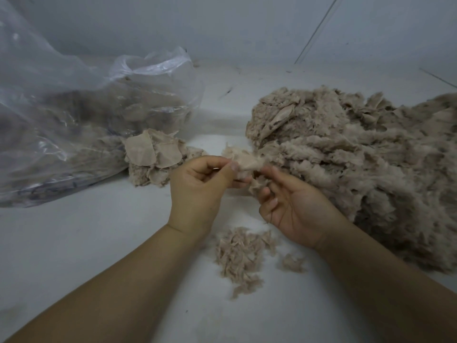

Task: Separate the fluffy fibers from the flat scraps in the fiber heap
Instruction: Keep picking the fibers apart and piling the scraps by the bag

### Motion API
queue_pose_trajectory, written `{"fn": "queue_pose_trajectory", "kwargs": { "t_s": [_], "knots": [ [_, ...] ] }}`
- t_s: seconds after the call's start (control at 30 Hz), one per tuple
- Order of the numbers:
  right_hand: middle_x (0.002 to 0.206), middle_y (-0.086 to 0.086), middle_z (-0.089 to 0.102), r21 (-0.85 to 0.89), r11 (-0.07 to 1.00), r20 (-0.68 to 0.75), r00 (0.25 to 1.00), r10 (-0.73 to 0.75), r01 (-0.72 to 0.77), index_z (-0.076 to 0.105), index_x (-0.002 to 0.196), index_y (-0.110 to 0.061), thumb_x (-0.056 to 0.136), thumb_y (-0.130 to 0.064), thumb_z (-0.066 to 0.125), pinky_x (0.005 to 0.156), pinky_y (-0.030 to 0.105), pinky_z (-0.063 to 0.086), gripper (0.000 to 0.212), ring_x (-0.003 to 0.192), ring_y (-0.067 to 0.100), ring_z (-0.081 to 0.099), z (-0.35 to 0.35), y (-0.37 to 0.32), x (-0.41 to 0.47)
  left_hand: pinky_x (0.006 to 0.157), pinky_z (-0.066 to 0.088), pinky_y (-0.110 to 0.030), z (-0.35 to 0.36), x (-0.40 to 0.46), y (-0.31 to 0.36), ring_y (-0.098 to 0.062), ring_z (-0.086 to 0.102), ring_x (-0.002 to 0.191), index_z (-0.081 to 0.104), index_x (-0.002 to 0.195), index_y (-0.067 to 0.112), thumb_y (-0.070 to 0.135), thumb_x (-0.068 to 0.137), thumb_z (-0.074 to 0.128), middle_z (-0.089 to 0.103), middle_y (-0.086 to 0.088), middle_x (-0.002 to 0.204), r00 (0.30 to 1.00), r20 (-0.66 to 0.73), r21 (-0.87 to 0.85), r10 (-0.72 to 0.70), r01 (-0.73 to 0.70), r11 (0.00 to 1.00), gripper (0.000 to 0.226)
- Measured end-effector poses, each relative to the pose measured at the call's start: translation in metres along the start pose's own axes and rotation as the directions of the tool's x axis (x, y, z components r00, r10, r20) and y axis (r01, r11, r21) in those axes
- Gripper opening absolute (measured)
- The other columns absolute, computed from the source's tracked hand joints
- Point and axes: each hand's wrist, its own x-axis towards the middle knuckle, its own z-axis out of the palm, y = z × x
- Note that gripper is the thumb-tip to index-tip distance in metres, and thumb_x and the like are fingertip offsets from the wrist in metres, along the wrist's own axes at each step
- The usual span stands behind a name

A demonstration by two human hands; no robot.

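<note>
A big heap of beige fluffy fiber [358,154] fills the right side of the white floor. In front of me both hands hold one beige piece [243,160], flat with fluff clinging to it. My left hand [200,186] pinches its left edge between thumb and fingers. My right hand [289,204], palm up, pinches the fluff at its lower right end. A small pile of flat scraps [153,157] lies to the left, by the bag's mouth. Loose fluffy tufts [238,253] lie on the floor below my hands.
A large clear plastic bag [74,120] holding more beige material lies at the left. A small stray tuft [293,262] sits right of the loose tufts. Grey walls [247,28] close off the back.
</note>
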Motion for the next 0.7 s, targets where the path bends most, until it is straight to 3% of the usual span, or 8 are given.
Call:
{"fn": "queue_pose_trajectory", "kwargs": {
  "t_s": [0.1,0.2,0.3,0.4,0.5,0.57,0.7],
  "knots": [
    [0.082,0.002,0.060,-0.036,0.999,0.043,0.999,0.000,0.002,0.061,0.120,-0.010,0.086,-0.027,0.060,0.046,0.010,0.039,0.038,0.058,0.003,0.049,0.001,0.001,0.000,0.062,0.060,-0.037,0.001,-0.002,-0.003,-0.033,0.071,0.064,0.070,0.080,0.000,-0.001,0.078,0.074,0.072,-0.021,0.073,0.988,0.098,0.036,-0.122,0.119,0.992,0.005],
    [0.076,0.005,0.060,-0.059,0.998,0.086,0.996,-0.011,0.016,0.064,0.109,-0.006,0.082,-0.031,0.063,0.047,0.009,0.038,0.037,0.055,0.003,0.049,0.000,0.002,-0.001,0.059,0.057,-0.029,0.001,0.000,-0.008,-0.024,0.070,0.061,0.066,0.083,0.004,-0.012,0.079,0.071,0.071,-0.015,0.069,0.979,0.103,0.109,-0.174,0.163,0.981,0.017],
    [0.077,0.004,0.061,-0.080,0.996,0.110,0.993,-0.041,0.050,0.072,0.096,-0.007,0.081,-0.036,0.066,0.048,0.009,0.038,0.033,0.055,0.003,0.050,-0.001,0.003,-0.002,0.056,0.056,-0.029,0.001,0.003,-0.010,-0.023,0.067,0.057,0.061,0.095,0.005,-0.014,0.083,0.066,0.070,-0.008,0.071,0.970,0.137,0.133,-0.201,0.183,0.974,0.023],
    [0.074,0.003,0.061,-0.155,0.983,0.125,0.989,-0.075,0.094,0.066,0.097,-0.003,0.083,-0.021,0.063,0.048,0.009,0.038,0.023,0.053,0.003,0.052,0.000,0.005,-0.002,0.048,0.054,-0.031,0.001,0.005,-0.011,-0.025,0.063,0.048,0.053,0.106,0.004,-0.014,0.085,0.063,0.067,-0.014,0.082,0.961,0.154,0.108,-0.228,0.213,0.971,0.029],
    [0.067,0.002,0.060,-0.114,0.989,0.065,0.994,-0.088,0.095,0.073,0.081,-0.006,0.082,-0.017,0.061,0.044,0.009,0.038,0.017,0.048,0.002,0.047,0.000,0.005,0.000,0.045,0.053,-0.031,0.000,0.005,-0.012,-0.028,0.065,0.050,0.050,0.108,0.005,-0.012,0.085,0.064,0.069,-0.012,0.080,0.956,0.166,0.093,-0.243,0.231,0.969,0.032],
    [0.068,0.005,0.059,-0.064,0.994,0.041,0.996,-0.081,0.084,0.075,0.081,-0.004,0.081,-0.018,0.061,0.043,0.010,0.038,0.020,0.048,0.002,0.045,0.001,0.004,0.000,0.050,0.056,-0.034,-0.002,0.006,-0.013,-0.030,0.069,0.059,0.051,0.108,0.006,-0.014,0.081,0.068,0.072,-0.015,0.079,0.937,0.210,0.123,-0.279,0.258,0.958,0.038],
    [0.065,-0.002,0.059,0.000,0.997,0.035,0.997,-0.076,0.076,0.073,0.090,-0.004,0.089,-0.015,0.057,0.042,0.010,0.036,0.019,0.047,0.002,0.039,0.004,0.004,-0.001,0.079,0.059,-0.046,-0.002,0.009,-0.022,-0.034,0.072,0.085,0.059,0.105,0.007,-0.006,0.076,0.075,0.074,-0.015,0.091,0.931,0.216,0.372,-0.294,0.199,0.906,0.035]
  ]
}}
